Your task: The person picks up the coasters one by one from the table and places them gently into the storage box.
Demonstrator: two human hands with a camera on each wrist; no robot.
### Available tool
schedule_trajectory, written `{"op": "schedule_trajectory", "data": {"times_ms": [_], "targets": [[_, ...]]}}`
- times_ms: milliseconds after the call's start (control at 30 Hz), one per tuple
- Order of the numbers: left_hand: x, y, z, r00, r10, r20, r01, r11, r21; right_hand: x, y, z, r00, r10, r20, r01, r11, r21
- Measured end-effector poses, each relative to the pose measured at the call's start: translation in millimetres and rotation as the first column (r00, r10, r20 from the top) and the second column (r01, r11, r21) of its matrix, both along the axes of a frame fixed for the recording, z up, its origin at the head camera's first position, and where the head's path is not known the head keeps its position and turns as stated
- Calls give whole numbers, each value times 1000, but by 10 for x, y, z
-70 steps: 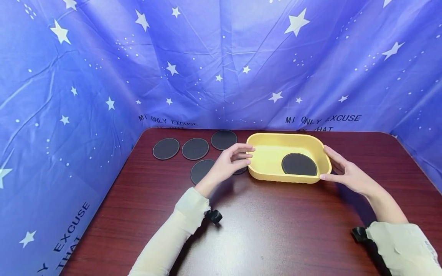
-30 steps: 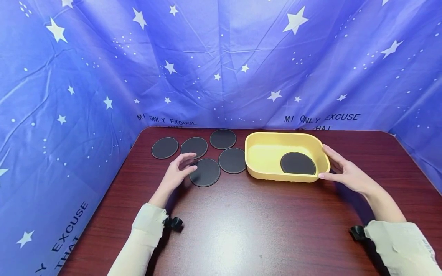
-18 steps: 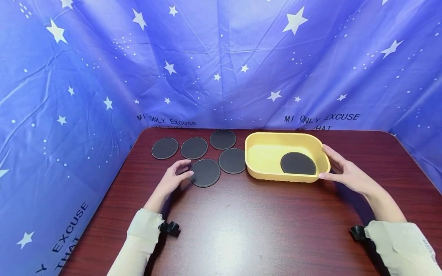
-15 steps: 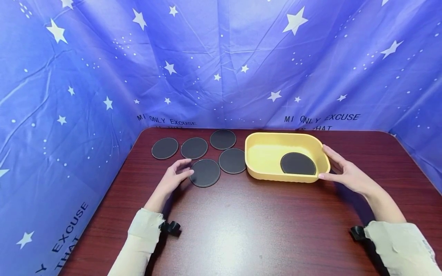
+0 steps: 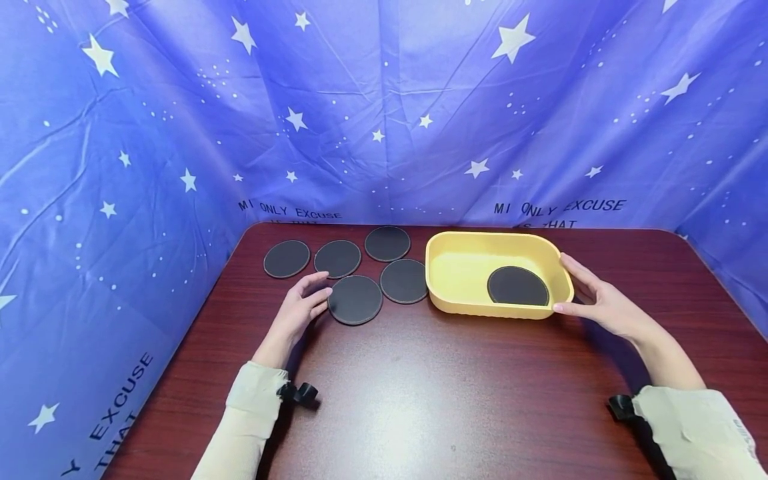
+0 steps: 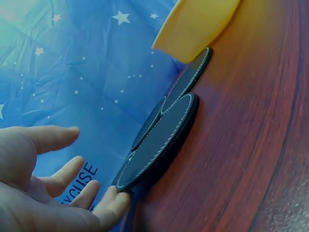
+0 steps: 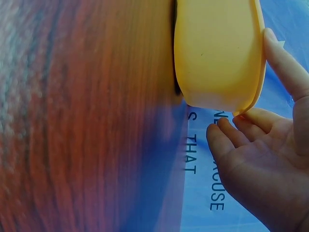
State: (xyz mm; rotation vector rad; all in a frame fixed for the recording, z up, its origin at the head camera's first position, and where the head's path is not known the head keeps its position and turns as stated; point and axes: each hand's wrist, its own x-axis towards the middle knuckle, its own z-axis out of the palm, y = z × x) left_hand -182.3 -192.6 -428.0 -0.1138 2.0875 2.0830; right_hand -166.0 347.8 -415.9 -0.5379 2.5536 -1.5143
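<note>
The near disc [image 5: 355,301], left of the box [image 5: 468,309], is touched at its edge by the left hand [image 5: 294,313] — fingers loosely spread, nothing gripped. The box, with another disc [image 5: 519,287] inside, is held at its end by the right hand [image 5: 615,310], between thumb and fingers. Four more discs [image 5: 338,259] are seen on the table [image 5: 480,387].

Both wrist views crop the yellow container [image 7: 217,58]

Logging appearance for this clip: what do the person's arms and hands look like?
The left grip and right grip are bare hands, without gloves. The left sleeve and right sleeve are pale cream. A small black device shows at the left wrist and another at the right. Faint lettering marks the right sleeve, too small to read.
</note>
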Motion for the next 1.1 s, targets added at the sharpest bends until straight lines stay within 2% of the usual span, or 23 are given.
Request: {"op": "schedule_trajectory", "data": {"times_ms": [200, 533, 767, 900, 1100], "targets": [[-27, 37, -36, 1000, 17, -24, -16, 999, 44, 0, 6, -5, 1000, -7, 9, 7, 1000, 9], [-29, 36, -44, 1000, 18, 7, -18, 999, -43, 4, 0, 4, 1000, -8, 0, 8, 1000, 16], [-34, 30, -58, 1000, -3, 1, 3, 996, -87, 6, 1, 4, 1000, -8, -2, 8, 1000, 19], [-41, 39, -29, 1000, -11, 4, 11, 996, -85, 0, 2, 2, 1000, -7, -2, 7, 1000, 22], [-42, 51, 86, 1000, -7, -8, 6, 997, -78, -4, 7, -5, 1000, -3, -5, 3, 1000, 20]]}}
